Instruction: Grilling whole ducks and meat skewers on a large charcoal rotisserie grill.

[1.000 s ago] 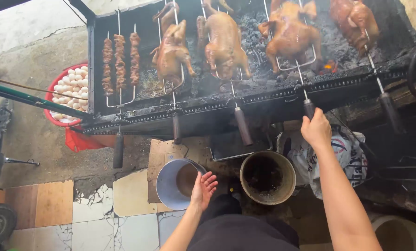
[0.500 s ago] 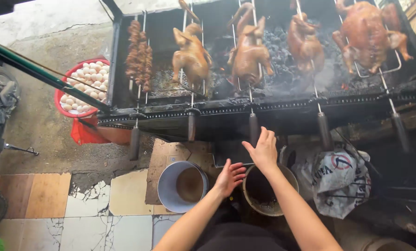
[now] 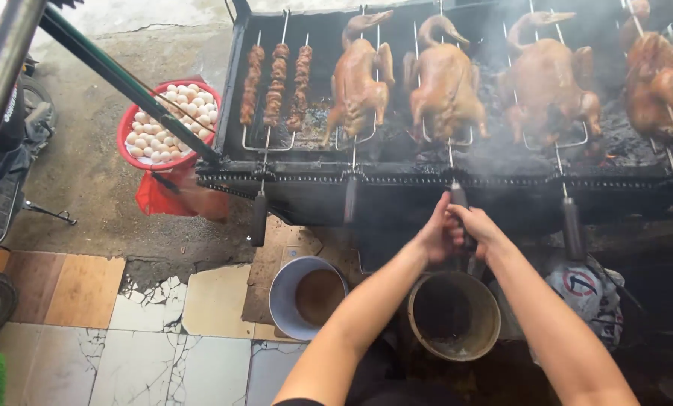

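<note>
Both hands meet at the dark handle (image 3: 459, 201) of a spit at the near edge of the charcoal grill (image 3: 457, 184). The left hand (image 3: 436, 234) has its fingers curled and pressed together around the handle from the left; the right hand (image 3: 478, 229) wraps it from the right, fingers closed on the same grip. That spit carries the second whole bird (image 3: 442, 86), which lies over the coals mid-grill, between two other browned birds (image 3: 359, 79) (image 3: 551, 83). Three skewers of sausage pieces (image 3: 278, 86) sit at the grill's left end. Below the hands, on the floor, stand a dark metal bucket (image 3: 454, 316) and, left of it, a pale blue bucket (image 3: 306, 297). A red basket of eggs (image 3: 167, 124) sits beyond the grill's left corner.
</note>
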